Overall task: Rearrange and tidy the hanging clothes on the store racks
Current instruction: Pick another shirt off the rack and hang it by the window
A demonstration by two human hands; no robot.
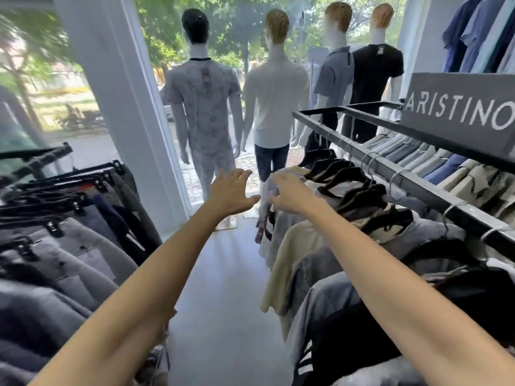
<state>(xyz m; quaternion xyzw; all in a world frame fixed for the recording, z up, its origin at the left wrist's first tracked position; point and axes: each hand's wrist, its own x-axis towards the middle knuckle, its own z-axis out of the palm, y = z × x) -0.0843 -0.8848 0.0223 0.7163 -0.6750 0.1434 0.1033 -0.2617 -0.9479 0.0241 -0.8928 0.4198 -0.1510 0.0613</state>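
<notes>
At rack end, right hand (287, 195) on shirt (271, 188); left hand (232, 190) just beside.

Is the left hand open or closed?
Open. The left hand has its fingers spread straight in the air over the aisle and holds nothing.

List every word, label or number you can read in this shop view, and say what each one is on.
"ARISTINO": white capitals on the dark grey sign board standing on top of the right-hand rack.
The small labels on the backs of the mannequins' shirts are too blurred to read.
Nothing else in view is legible; no tags can be read on the hanging clothes.
</notes>
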